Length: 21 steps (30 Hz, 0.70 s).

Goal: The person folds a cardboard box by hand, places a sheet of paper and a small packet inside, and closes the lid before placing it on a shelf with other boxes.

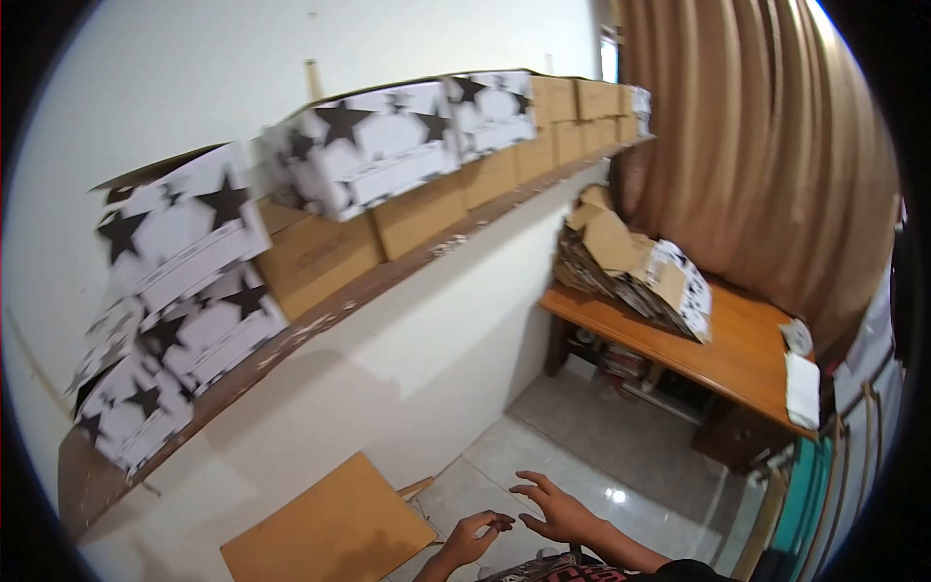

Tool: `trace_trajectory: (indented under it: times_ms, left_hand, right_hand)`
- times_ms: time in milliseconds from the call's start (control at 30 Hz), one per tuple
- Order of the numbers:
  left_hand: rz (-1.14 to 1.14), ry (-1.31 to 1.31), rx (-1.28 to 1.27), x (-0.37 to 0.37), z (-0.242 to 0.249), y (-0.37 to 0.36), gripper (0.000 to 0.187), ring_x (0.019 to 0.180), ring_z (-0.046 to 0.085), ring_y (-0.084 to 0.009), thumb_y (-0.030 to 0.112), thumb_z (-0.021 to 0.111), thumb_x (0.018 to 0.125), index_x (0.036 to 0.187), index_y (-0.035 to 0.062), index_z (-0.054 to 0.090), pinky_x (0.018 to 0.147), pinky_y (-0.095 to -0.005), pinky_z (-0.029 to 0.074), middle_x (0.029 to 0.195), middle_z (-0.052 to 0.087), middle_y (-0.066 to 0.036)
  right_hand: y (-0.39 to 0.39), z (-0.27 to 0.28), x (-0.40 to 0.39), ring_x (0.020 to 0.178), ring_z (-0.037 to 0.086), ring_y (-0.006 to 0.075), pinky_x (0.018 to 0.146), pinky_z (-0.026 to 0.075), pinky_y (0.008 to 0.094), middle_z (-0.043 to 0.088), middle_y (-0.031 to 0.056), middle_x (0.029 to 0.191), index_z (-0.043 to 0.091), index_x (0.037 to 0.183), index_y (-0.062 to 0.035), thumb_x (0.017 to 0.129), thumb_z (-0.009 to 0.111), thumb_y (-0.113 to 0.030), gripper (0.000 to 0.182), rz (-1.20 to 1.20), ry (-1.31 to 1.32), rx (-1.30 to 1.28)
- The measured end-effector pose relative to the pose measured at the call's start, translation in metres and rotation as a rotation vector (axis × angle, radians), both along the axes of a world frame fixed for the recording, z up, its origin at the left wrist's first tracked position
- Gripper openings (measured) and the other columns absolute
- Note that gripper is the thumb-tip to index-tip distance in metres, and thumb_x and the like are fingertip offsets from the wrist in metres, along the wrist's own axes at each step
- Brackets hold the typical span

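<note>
My left hand (475, 538) is low in the middle of the head view, in front of my body. Its fingers are curled in with the tips together; whether anything small is between them I cannot make out. Just to its right is my right hand (556, 509), with fingers apart and nothing in it. The two hands do not touch. Nearest to my left hand is a light brown board-like top (330, 519), perhaps of a stool or small table. Up the wall, a ledge (339, 315) bears white boxes with black stars (383, 136) and plain brown cardboard boxes (325, 267).
A wooden desk (640, 335) stands at the right with a pile of flattened cardboard (621, 252) on it. A white cloth-like item (802, 388) lies at its corner. Brown curtains (747, 145) hang behind. Tiled floor (475, 475) shows between the wall and desk.
</note>
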<state>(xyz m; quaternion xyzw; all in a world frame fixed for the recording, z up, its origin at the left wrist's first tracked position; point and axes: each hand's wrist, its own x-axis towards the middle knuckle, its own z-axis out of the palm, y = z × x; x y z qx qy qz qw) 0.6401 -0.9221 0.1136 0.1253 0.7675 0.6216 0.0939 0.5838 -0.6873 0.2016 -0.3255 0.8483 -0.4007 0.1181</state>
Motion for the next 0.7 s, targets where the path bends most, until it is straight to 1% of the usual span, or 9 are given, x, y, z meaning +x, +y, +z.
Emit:
trace_trajectory:
  times_ms: [33, 133, 200, 333, 433, 500, 600, 667, 700]
  left_hand:
    - [-0.049, -0.012, 0.003, -0.009, -0.003, 0.004, 0.021, 0.106, 0.074, -0.0193, -0.002, 0.057, 0.102, 0.118, -0.0015, 0.071, 0.096, -0.0331, 0.055, 0.11, 0.076, -0.012]
    - [-0.174, 0.084, -0.05, -0.044, -0.003, 0.019, 0.021, 0.104, 0.073, -0.021, -0.001, 0.058, 0.101, 0.117, -0.0011, 0.071, 0.095, -0.0336, 0.055, 0.109, 0.076, -0.012]
    - [-0.214, 0.149, -0.057, -0.069, 0.004, 0.036, 0.021, 0.103, 0.073, -0.0215, -0.001, 0.058, 0.099, 0.116, -0.0007, 0.072, 0.095, -0.0345, 0.055, 0.108, 0.076, -0.012]
    - [-0.297, 0.172, -0.02, -0.096, 0.04, 0.086, 0.021, 0.102, 0.072, -0.0217, 0.001, 0.056, 0.1, 0.115, -0.0005, 0.072, 0.095, -0.0354, 0.055, 0.108, 0.074, -0.012]
    - [-0.4, 0.184, -0.02, -0.101, 0.047, 0.128, 0.022, 0.102, 0.072, -0.0216, 0.002, 0.055, 0.101, 0.116, -0.0002, 0.072, 0.095, -0.0354, 0.055, 0.108, 0.074, -0.012]
    - [-0.446, 0.166, -0.023, -0.099, 0.04, 0.157, 0.023, 0.103, 0.072, -0.0216, 0.003, 0.055, 0.102, 0.116, 0.0, 0.072, 0.095, -0.0354, 0.055, 0.108, 0.074, -0.012]
    - [-0.501, 0.132, -0.028, -0.095, 0.033, 0.206, 0.023, 0.104, 0.072, -0.0217, 0.004, 0.056, 0.102, 0.117, 0.0003, 0.073, 0.096, -0.0353, 0.055, 0.108, 0.074, -0.012]
    - [-0.523, 0.103, -0.037, -0.095, 0.03, 0.24, 0.023, 0.104, 0.071, -0.0218, 0.004, 0.056, 0.102, 0.118, 0.0005, 0.073, 0.096, -0.0353, 0.055, 0.108, 0.074, -0.012]
    - [-0.548, 0.098, -0.027, -0.094, 0.029, 0.259, 0.023, 0.105, 0.071, -0.022, 0.004, 0.056, 0.102, 0.118, 0.0006, 0.073, 0.097, -0.0354, 0.054, 0.109, 0.074, -0.012]
  right_hand:
    - [0.006, 0.001, 0.005, 0.136, 0.053, 0.0434, 0.109, 0.051, 0.0469, 0.039, 0.0208, 0.159, 0.052, 0.145, -0.0099, 0.094, 0.072, -0.019, 0.056, -0.049, -0.012, 0.003]
    - [0.027, 0.004, 0.016, 0.136, 0.053, 0.0437, 0.109, 0.051, 0.0469, 0.04, 0.0213, 0.158, 0.052, 0.144, -0.0091, 0.094, 0.072, -0.017, 0.055, -0.173, 0.017, -0.022]
    - [0.044, -0.002, 0.023, 0.136, 0.053, 0.0436, 0.108, 0.051, 0.0472, 0.041, 0.0211, 0.158, 0.052, 0.144, -0.0083, 0.093, 0.073, -0.016, 0.056, -0.233, 0.103, -0.065]
    - [0.085, -0.006, 0.04, 0.136, 0.053, 0.0426, 0.109, 0.05, 0.0477, 0.043, 0.0204, 0.156, 0.047, 0.147, -0.0085, 0.093, 0.072, -0.013, 0.06, -0.381, 0.041, -0.106]
    - [0.121, -0.016, 0.054, 0.136, 0.053, 0.0423, 0.11, 0.049, 0.0476, 0.043, 0.0201, 0.156, 0.046, 0.149, -0.0084, 0.093, 0.072, -0.012, 0.062, -0.461, 0.04, -0.129]
    - [0.148, -0.02, 0.061, 0.136, 0.053, 0.0422, 0.11, 0.049, 0.0477, 0.044, 0.02, 0.155, 0.045, 0.149, -0.0082, 0.093, 0.072, -0.013, 0.062, -0.506, 0.03, -0.141]
    - [0.193, -0.032, 0.068, 0.135, 0.054, 0.0414, 0.111, 0.048, 0.0479, 0.048, 0.0203, 0.152, 0.047, 0.148, -0.0081, 0.092, 0.072, -0.013, 0.062, -0.539, 0.044, -0.165]
    - [0.226, -0.042, 0.071, 0.13, 0.057, 0.0394, 0.109, 0.048, 0.048, 0.057, 0.02, 0.142, 0.052, 0.144, -0.0078, 0.092, 0.072, -0.014, 0.056, -0.538, 0.062, -0.166]
    - [0.246, -0.048, 0.071, 0.13, 0.057, 0.0394, 0.109, 0.048, 0.048, 0.057, 0.02, 0.142, 0.052, 0.144, -0.0078, 0.092, 0.072, -0.014, 0.056, -0.544, 0.056, -0.17]
